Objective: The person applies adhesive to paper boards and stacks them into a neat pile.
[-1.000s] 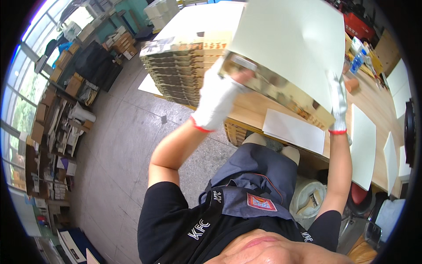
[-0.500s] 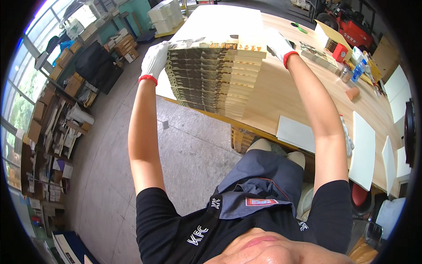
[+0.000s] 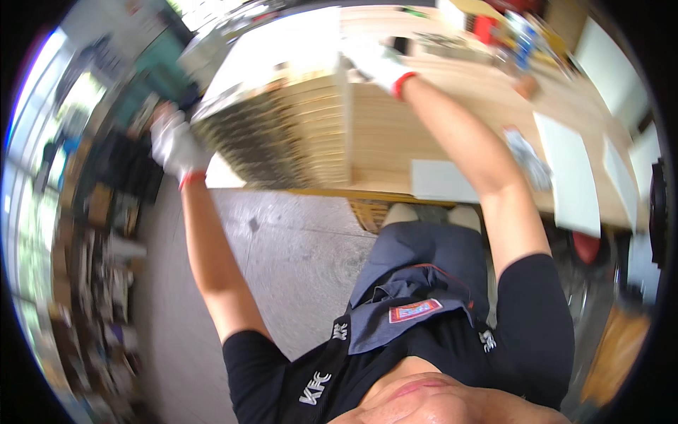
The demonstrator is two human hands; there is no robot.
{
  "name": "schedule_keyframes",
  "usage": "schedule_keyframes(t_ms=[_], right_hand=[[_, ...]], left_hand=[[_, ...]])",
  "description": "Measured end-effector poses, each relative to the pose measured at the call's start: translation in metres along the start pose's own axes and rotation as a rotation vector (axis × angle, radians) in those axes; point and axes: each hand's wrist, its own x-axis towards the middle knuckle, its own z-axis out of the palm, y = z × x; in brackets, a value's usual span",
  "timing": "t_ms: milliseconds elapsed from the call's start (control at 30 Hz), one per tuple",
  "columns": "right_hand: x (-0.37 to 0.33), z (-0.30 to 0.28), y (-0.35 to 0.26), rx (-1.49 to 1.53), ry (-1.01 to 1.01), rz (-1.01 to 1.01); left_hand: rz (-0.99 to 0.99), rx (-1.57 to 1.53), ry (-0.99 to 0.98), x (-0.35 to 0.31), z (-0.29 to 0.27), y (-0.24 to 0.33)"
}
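A tall stack of thick printed booklets or book blocks [image 3: 311, 131], dark on the left side and cream on the right, stands at the table's near left edge. White sheets or boards [image 3: 282, 46] spread out from its top, washed out by light. My left hand [image 3: 176, 145], in a white glove with a red cuff, is just left of the stack, fingers stretched upward and blurred. At the stack's far right corner, my right hand [image 3: 378, 67], gloved the same way, reaches with extended fingers against or beside it; glare hides whether they touch.
On the wooden table [image 3: 459, 106] lie white boards [image 3: 568, 169], a loose glove [image 3: 526, 157] and a white sheet [image 3: 441, 180]. Farther back are a printed stack [image 3: 452, 46], a red box [image 3: 485, 30] and a blue bottle [image 3: 525, 46]. Cluttered shelves [image 3: 95, 268] line the left.
My left hand has come away from the stack's upper left side, moving left and down. The view has shifted, so the stack and table sit farther left and higher.
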Motion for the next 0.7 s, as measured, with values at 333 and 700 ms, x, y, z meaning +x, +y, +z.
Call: schedule_keyframes(t_ms=[333, 700], right_hand=[[-0.303, -0.034, 0.052, 0.466, -0.138, 0.512], [-0.495, -0.104, 0.106, 0.511, 0.075, 0.902]], left_hand=[[-0.373, -1.357, -1.031, -0.158, 0.064, 0.332], [-1.629, -1.51, -1.878, -0.317, 0.16, 0.629]])
